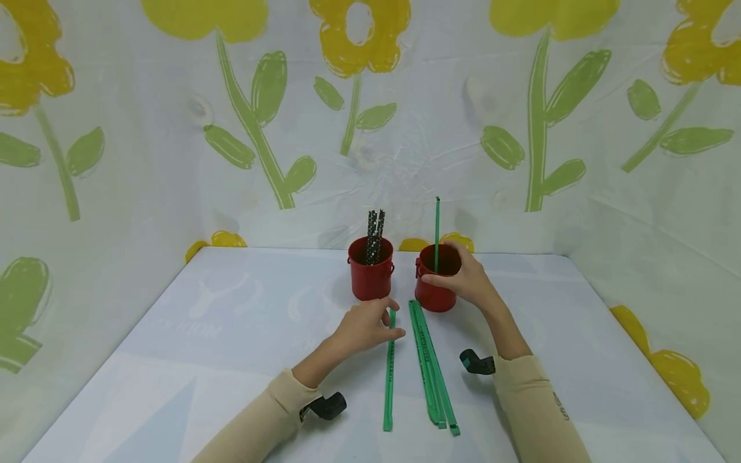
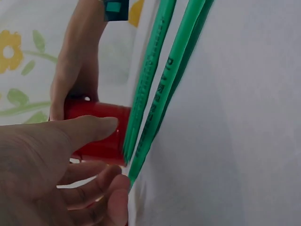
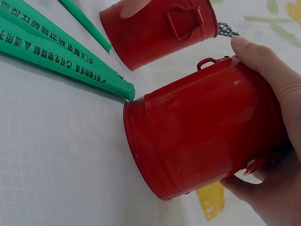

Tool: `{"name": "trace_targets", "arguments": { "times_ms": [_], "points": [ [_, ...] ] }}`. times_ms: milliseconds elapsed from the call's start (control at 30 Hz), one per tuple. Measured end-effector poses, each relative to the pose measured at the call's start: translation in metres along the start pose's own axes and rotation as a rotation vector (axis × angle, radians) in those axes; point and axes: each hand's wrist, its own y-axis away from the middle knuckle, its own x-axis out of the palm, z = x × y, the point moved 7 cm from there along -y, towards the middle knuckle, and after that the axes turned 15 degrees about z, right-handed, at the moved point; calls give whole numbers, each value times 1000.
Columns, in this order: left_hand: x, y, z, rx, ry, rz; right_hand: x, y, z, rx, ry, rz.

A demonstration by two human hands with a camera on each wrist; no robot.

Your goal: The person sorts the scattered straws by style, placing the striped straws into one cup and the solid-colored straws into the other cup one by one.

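Observation:
My right hand [image 1: 467, 279] grips a small red bucket [image 3: 202, 127] round its rim, thumb on the near left side. One green wrapped straw [image 1: 437, 225] stands upright in that bucket. My left hand [image 1: 366, 325] hovers over the top end of a single green wrapped straw [image 1: 389, 386] lying on the table, with thumb and fingers apart and nothing between them. In the left wrist view its thumb [image 2: 101, 128] is straight and the other fingers bend loosely beside the straw's end. Right of that straw lies a bundle of several green wrapped straws [image 1: 429, 366].
A second red bucket [image 1: 370, 281] stands left of the gripped one, holding several black straws with white dots [image 1: 375, 236]. The white table [image 1: 231, 366] ends at flower-printed curtain walls [image 1: 417, 128] at the back and sides. Black wrist cameras [image 1: 329, 406] sit on both sleeves.

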Motion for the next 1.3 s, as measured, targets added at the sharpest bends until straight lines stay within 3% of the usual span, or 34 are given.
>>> {"name": "trace_targets", "arguments": {
  "times_ms": [233, 633, 1300],
  "points": [
    [14, -1, 1, -85, -53, 87, 0, 0, -1, 9, -1, 3],
    [19, -4, 2, -111, -46, 125, -2, 2, 1, -6, 12, -8],
    [14, 6, 7, -156, 201, 216, 0, 2, 0, 4, 2, -3]
  ]
}}
